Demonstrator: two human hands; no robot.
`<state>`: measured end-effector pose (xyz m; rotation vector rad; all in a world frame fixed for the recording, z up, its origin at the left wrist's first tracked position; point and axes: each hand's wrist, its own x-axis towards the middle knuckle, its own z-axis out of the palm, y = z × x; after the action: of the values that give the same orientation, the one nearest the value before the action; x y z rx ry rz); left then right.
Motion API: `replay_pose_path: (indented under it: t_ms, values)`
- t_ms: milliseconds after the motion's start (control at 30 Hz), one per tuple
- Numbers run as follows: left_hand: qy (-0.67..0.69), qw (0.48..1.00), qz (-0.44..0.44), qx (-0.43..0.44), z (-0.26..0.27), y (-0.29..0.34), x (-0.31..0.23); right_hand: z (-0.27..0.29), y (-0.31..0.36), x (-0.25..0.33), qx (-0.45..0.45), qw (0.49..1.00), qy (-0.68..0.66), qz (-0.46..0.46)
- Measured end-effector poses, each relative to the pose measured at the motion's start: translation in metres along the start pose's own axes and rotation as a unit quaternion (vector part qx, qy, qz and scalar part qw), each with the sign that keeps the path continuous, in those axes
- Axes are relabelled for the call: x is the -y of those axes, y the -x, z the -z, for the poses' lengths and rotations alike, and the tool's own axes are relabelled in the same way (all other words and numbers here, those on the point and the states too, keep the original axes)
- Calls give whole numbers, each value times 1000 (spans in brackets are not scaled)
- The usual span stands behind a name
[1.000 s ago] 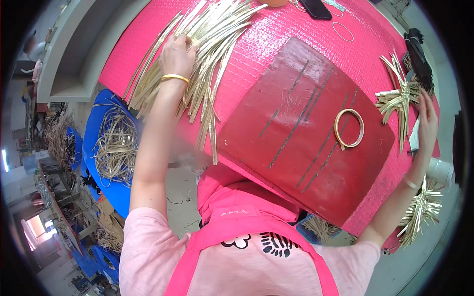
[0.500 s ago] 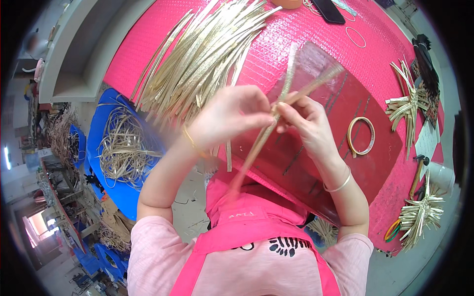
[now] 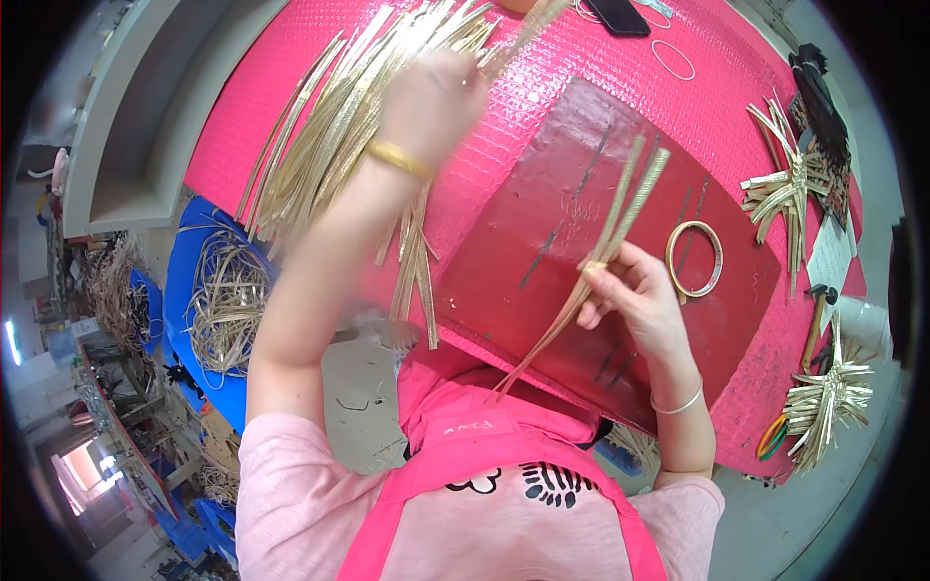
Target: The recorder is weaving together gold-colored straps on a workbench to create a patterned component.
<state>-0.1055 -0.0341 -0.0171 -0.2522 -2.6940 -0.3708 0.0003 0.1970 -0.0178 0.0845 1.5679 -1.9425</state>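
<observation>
In my right hand [image 3: 635,290], closed with thumb and fingers pinched over the red board, are a few flat gold strips [image 3: 625,203]. Their upper ends spread apart slightly, while the lower ends hang toward my pink apron. My left hand [image 3: 433,102], smeared by motion, is raised over the large pile of gold strips [image 3: 329,160]. Its fingers look closed on a blurred gold strip [image 3: 523,44] that reaches up and to the right.
The red board [image 3: 523,232] lies on the pink table cover, with a tape roll [image 3: 696,259] on it. Woven gold pieces [image 3: 794,184], a hammer [image 3: 817,324] and a dark phone [image 3: 617,15] lie around. A blue container [image 3: 179,281] holds tangled strips at left.
My hands have parted: the left moved up and away over the pile, the right lower, keeping its strips. Half a second ago both met at the crossed strips.
</observation>
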Motion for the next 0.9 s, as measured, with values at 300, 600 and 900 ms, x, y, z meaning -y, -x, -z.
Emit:
replay_pose_path:
  t_ms: [300, 600, 900]
  values:
    - [236, 964, 58, 105, -3, 41, -54, 23, 15, -9, -58, 997, 25, 43]
    - [100, 963, 10, 249, -23, 43, -86, 25, 22, -16, -67, 995, 41, 56]
    - [583, 706, 228, 332, 44, 45, -93, -1, 38, 7, 62, 983, -50, 169]
